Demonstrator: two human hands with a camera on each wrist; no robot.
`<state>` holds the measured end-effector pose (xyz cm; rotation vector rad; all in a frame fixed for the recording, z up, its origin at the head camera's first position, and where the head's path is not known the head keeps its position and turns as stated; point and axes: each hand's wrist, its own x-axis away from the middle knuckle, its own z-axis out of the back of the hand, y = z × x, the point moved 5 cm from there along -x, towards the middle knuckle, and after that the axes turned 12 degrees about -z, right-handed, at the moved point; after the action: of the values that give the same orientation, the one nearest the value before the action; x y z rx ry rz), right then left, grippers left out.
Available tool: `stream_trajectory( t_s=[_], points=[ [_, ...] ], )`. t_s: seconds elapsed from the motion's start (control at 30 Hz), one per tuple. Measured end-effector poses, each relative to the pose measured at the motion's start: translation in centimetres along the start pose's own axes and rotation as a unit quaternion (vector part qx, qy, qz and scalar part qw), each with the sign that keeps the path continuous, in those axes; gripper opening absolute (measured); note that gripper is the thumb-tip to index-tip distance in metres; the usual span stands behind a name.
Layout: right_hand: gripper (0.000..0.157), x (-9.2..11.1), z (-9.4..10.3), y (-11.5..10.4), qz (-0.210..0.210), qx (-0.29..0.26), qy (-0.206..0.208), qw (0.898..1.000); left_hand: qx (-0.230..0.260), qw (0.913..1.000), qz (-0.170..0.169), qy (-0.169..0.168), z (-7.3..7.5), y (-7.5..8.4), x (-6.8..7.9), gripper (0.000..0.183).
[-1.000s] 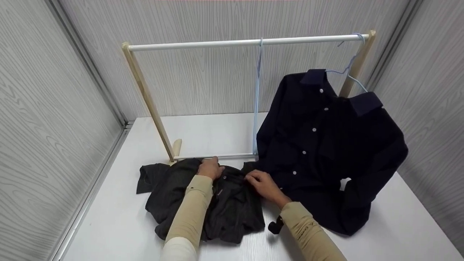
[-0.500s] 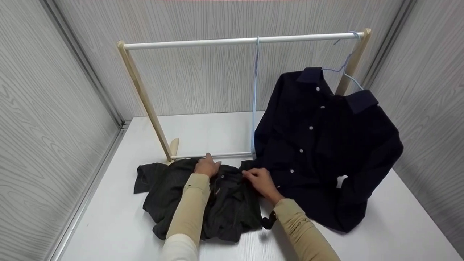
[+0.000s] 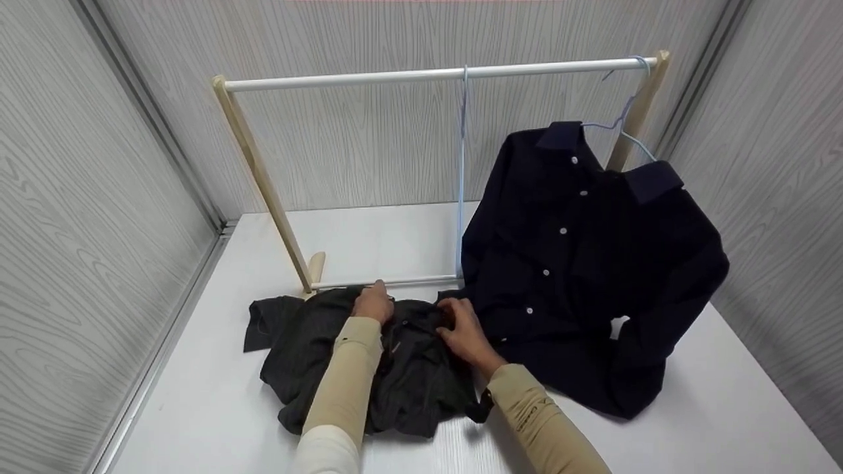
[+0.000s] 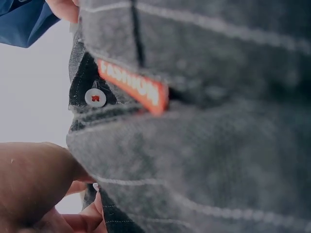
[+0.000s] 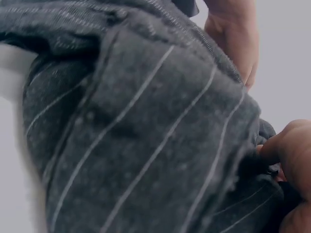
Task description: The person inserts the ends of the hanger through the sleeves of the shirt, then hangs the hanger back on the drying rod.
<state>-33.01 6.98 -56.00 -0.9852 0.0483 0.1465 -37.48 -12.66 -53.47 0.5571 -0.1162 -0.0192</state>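
A dark grey pinstriped shirt [image 3: 421, 388] lies bunched on the white table, its sleeve [image 3: 267, 322] spread out to the left. My left hand [image 3: 373, 305] grips its far edge; the left wrist view shows the fingers curled at the cloth's edge. Close by are a white button [image 4: 95, 98] and a red "FASHION" label [image 4: 133, 86]. To the right, my right hand [image 3: 464, 329] holds the same shirt near its upper right edge, thumb and fingers bent round the cloth. The right wrist view shows those fingertips partly hidden in a fold.
A navy shirt [image 3: 527, 263] on a blue hanger [image 3: 621, 125] hangs at the right of the rack, close to my right hand. Another blue hanger [image 3: 462, 164] hangs mid-bar [image 3: 369, 77]. The rack's left wooden post [image 3: 263, 187] stands behind the grey shirt.
My right hand has shifted slightly, its thumb now spread from the index finger where they were together before. My left hand keeps its place on the shirt. The head view has drifted slightly.
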Motion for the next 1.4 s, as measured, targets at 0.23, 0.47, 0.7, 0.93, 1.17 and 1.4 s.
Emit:
stream_trajectory(
  t_s=[0.23,0.47,0.7,0.93,1.17,1.4],
  points=[
    [0.043,0.4,-0.2,0.1,0.018,0.031,-0.013,0.999,0.016,0.9999,-0.002,0.002,-0.1,-0.2,-0.1,0.031],
    [0.038,0.3,-0.6,-0.3,0.047,0.072,0.012,0.996,0.015,0.9991,-0.030,0.027,0.5,0.0,0.0,0.027],
    [0.034,0.0,-1.0,-1.3,0.087,0.168,0.065,0.980,-0.006,0.9993,-0.036,0.004,0.2,0.1,0.1,0.023],
    [0.034,-1.0,-1.0,-1.6,0.077,0.240,0.072,0.965,-0.003,0.9972,-0.057,0.047,0.0,-0.3,-0.2,0.019],
    [0.031,-1.6,-1.0,-1.1,0.083,0.221,0.102,0.966,0.048,0.9875,-0.105,0.107,0.4,-1.1,-0.3,0.025],
    [0.027,-1.5,-1.2,-1.1,0.154,0.189,0.154,0.958,0.074,0.9763,-0.117,0.166,1.6,-1.9,0.3,0.021]
  ],
)
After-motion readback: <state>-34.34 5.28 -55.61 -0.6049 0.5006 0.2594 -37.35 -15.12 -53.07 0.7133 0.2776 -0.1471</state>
